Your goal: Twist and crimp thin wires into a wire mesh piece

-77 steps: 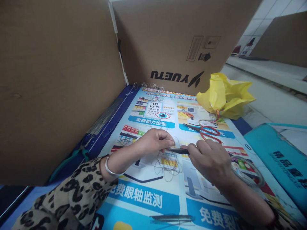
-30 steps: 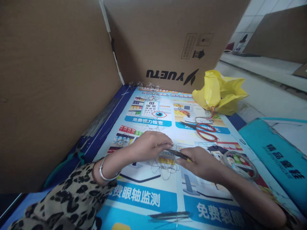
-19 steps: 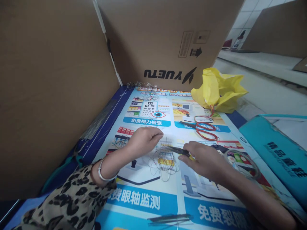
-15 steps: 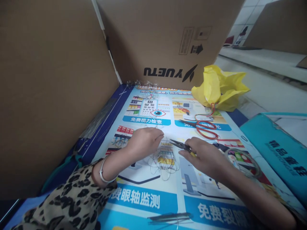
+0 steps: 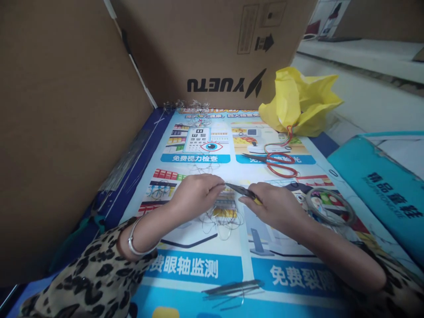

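here, the right hand (image 5: 276, 205) wraps its fingers around pliers (image 5: 243, 191), whose tip reaches the left hand (image 5: 200, 194), its fingers pinched on tangled wire (image 5: 227, 221).

We are facing a printed cardboard panel (image 5: 215, 48); a plain cardboard panel (image 5: 66, 132) is meeting its left edge. Beyond its right edge, we are seeing a pale ledge (image 5: 347, 55) running below a white wall (image 5: 319, 12). Before it, a poster (image 5: 232, 168) is covering a blue surface (image 5: 323, 143) in dim, cool light.
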{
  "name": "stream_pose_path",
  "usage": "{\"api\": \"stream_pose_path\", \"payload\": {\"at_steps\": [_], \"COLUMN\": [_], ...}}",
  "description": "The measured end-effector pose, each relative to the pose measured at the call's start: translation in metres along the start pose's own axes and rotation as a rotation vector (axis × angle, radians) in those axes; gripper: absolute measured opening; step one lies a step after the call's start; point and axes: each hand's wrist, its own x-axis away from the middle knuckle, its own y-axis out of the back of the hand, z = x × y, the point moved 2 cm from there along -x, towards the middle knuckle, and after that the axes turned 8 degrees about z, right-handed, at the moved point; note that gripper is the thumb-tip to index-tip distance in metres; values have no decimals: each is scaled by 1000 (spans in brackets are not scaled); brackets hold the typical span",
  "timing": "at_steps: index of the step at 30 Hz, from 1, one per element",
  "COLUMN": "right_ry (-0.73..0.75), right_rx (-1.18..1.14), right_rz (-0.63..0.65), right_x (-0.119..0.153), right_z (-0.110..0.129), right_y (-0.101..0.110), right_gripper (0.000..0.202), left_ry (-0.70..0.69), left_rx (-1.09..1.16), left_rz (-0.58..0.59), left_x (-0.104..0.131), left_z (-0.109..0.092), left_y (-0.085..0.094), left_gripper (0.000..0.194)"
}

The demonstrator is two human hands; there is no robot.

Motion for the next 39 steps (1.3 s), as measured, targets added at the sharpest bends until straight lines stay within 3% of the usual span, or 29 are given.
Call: {"api": "stream_pose_path", "payload": {"at_steps": [7, 11, 16, 19, 27, 39], "right_ry": [-8, -22, -4, 4, 8, 4], "right_rx": [-43, -30, 64, 72, 60, 48], "right_rz": [6, -41, -147, -163, -179, -182], "right_x": [0, 1, 7, 11, 15, 13], "right_z": [1, -2, -7, -11, -12, -14], "right_y": [-4, -6, -12, -18, -25, -30], "right_gripper": [35, 37, 35, 34, 34, 36], "left_ry": [45, -5, -192, -220, -152, -4], "left_rx": [132, 199, 202, 145, 130, 299], "left_rz": [41, 40, 244, 310, 245, 237], "left_x": [-2, -2, 4, 7, 5, 2], "left_z": [0, 2, 3, 2, 6, 14], "left_y": [-1, 7, 20, 19, 6, -3], "left_gripper": [18, 17, 19, 25, 6, 13]}}
